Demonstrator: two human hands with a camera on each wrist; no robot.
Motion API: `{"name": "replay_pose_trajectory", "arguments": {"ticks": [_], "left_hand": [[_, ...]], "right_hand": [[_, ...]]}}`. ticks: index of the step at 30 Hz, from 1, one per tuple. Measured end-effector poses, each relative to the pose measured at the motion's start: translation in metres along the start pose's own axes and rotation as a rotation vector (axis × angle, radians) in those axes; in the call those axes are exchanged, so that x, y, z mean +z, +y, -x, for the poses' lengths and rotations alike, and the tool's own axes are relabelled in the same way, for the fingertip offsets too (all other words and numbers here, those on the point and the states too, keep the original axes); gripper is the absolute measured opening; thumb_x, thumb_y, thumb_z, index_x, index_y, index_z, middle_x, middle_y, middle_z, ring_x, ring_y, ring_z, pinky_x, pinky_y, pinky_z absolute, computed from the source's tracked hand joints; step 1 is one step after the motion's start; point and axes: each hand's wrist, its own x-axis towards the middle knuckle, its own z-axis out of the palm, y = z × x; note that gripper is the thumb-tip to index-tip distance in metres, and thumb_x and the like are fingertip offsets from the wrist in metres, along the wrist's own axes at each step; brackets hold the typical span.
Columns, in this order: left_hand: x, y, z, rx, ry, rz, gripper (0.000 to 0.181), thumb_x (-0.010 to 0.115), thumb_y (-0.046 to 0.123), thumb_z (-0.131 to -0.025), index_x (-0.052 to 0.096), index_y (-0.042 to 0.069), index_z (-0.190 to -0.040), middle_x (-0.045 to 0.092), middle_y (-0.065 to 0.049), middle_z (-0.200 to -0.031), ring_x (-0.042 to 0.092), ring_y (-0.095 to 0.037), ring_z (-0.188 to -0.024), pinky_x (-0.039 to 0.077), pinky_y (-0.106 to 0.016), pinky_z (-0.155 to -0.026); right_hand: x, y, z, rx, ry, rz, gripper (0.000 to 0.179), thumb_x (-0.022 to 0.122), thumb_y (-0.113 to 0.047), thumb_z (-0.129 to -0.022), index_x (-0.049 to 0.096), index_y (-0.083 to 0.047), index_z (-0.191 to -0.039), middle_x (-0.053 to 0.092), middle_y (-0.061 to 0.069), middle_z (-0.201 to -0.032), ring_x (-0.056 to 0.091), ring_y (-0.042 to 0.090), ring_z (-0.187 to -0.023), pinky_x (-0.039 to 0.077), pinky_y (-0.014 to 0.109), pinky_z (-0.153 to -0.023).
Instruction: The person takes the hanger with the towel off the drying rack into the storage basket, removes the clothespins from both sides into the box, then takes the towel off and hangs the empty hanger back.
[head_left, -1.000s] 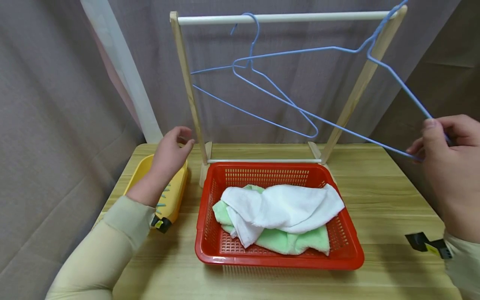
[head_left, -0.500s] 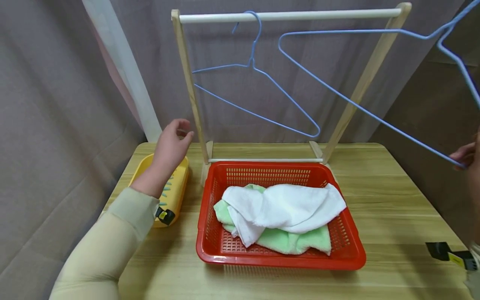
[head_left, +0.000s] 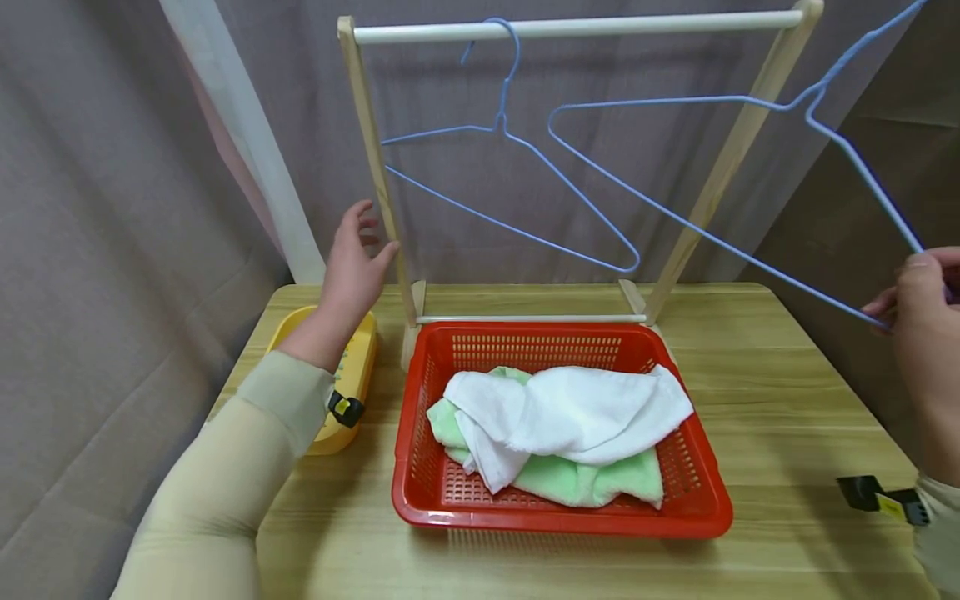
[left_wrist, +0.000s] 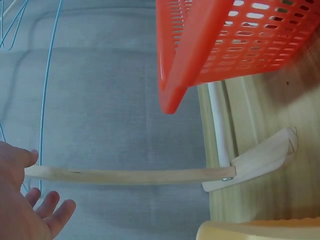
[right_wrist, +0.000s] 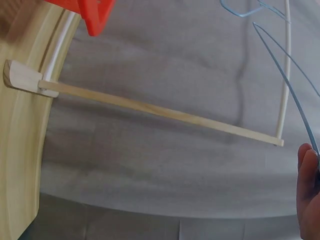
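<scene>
At the right edge of the head view my right hand (head_left: 926,325) grips one corner of a blue wire hanger (head_left: 712,233), whose other end points left, in front of the rack's right side. My left hand (head_left: 356,262) is raised by the left post (head_left: 381,183) of the rack, fingers spread and holding nothing; in the left wrist view its thumb and fingers lie about the post, and contact cannot be told. A second blue hanger (head_left: 558,179) hangs from the white rail (head_left: 637,31). Below, a red basket (head_left: 562,525) contains a white towel (head_left: 577,412) and a green towel (head_left: 600,483).
A yellow basket (head_left: 363,367) stands at the left of the wooden table (head_left: 780,400), partly behind my left forearm. The rack's feet and low white crossbar (head_left: 525,319) are just behind the red basket. A grey curtain (head_left: 465,242) hangs behind.
My left hand has risen toward the left post and its fingers have spread. My right hand carried its hanger out to the right, then partly back left.
</scene>
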Motion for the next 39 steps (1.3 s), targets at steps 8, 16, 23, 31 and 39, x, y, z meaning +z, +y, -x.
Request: {"name": "replay_pose_trajectory", "arguments": {"ticks": [8, 16, 23, 31, 39], "left_hand": [[0.006, 0.007, -0.008, -0.017, -0.004, 0.037, 0.082, 0.065, 0.020, -0.097, 0.014, 0.044, -0.155, 0.039, 0.001, -0.150, 0.048, -0.019, -0.131, 0.051, -0.037, -0.097], [0.012, 0.012, -0.014, -0.056, -0.015, 0.071, 0.078, 0.059, 0.021, -0.101, 0.011, 0.051, -0.153, 0.036, 0.005, -0.155, 0.046, -0.017, -0.133, 0.051, -0.041, -0.097], [0.013, 0.011, -0.016, -0.068, -0.015, 0.073, 0.078, 0.057, 0.018, -0.101, 0.011, 0.054, -0.152, 0.040, 0.002, -0.152, 0.048, -0.018, -0.131, 0.052, -0.043, -0.097], [0.014, 0.009, -0.017, -0.059, -0.023, 0.066, 0.077, 0.057, 0.018, -0.102, 0.011, 0.052, -0.153, 0.043, -0.001, -0.150, 0.048, -0.017, -0.131, 0.051, -0.042, -0.097], [0.009, 0.011, -0.019, -0.041, -0.016, 0.020, 0.074, 0.054, 0.019, -0.103, 0.010, 0.049, -0.154, 0.042, -0.001, -0.151, 0.048, -0.016, -0.132, 0.051, -0.039, -0.098]], "right_hand": [[0.017, -0.009, 0.000, -0.035, -0.094, -0.003, 0.020, 0.053, -0.014, -0.098, 0.060, -0.025, -0.083, 0.055, -0.015, -0.059, 0.053, -0.006, -0.048, 0.042, 0.006, -0.050], [0.042, -0.023, -0.006, -0.187, -0.104, 0.164, 0.014, 0.056, -0.022, -0.098, 0.064, -0.025, -0.087, 0.051, -0.028, -0.061, 0.048, -0.013, -0.052, 0.038, 0.002, -0.056], [0.059, -0.033, -0.012, -0.250, -0.120, 0.182, 0.027, 0.055, -0.027, -0.098, 0.067, -0.003, -0.096, 0.048, -0.032, -0.058, 0.046, -0.013, -0.049, 0.035, 0.006, -0.050], [0.072, -0.043, -0.025, -0.244, -0.151, 0.148, 0.019, 0.056, -0.028, -0.097, 0.068, -0.014, -0.091, 0.051, -0.029, -0.061, 0.049, -0.013, -0.051, 0.038, 0.005, -0.052], [0.088, -0.047, -0.030, -0.185, -0.231, 0.096, 0.015, 0.056, -0.031, -0.099, 0.067, -0.020, -0.098, 0.057, -0.019, -0.069, 0.053, -0.005, -0.054, 0.042, 0.006, -0.053]]}}
